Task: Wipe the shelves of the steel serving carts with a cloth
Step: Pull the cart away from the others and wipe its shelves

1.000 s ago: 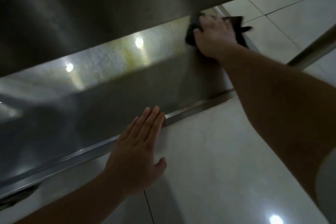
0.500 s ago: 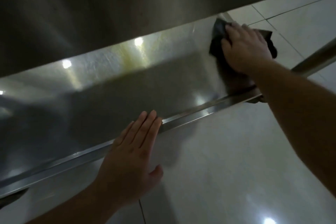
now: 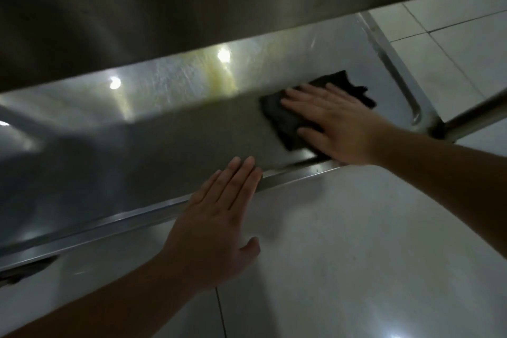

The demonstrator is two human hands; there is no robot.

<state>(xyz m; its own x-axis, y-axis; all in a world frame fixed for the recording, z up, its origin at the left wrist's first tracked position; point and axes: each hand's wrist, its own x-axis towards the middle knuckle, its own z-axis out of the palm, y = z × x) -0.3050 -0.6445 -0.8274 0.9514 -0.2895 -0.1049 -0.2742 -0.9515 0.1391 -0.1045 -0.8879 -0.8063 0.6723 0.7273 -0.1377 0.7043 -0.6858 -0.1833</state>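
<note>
The steel cart's lower shelf (image 3: 170, 129) runs across the view, with a raised front rim (image 3: 115, 223). A dark cloth (image 3: 290, 118) lies flat near the shelf's right end. My right hand (image 3: 337, 121) presses on the cloth with straight, spread fingers. My left hand (image 3: 219, 217) lies flat with straight fingers, its fingertips resting on the front rim and its palm over the floor side. A yellowish stain (image 3: 219, 77) shows on the shelf under a light reflection.
The cart's upper shelf (image 3: 192, 8) overhangs the top of the view. A steel leg tube (image 3: 477, 115) meets the shelf's right front corner. Pale floor tiles (image 3: 356, 255) lie in front of the cart and to its right.
My right hand has drawn the cloth from the shelf's back right corner forward, towards the front rim, and its fingers have flattened out. My left hand stays on the rim.
</note>
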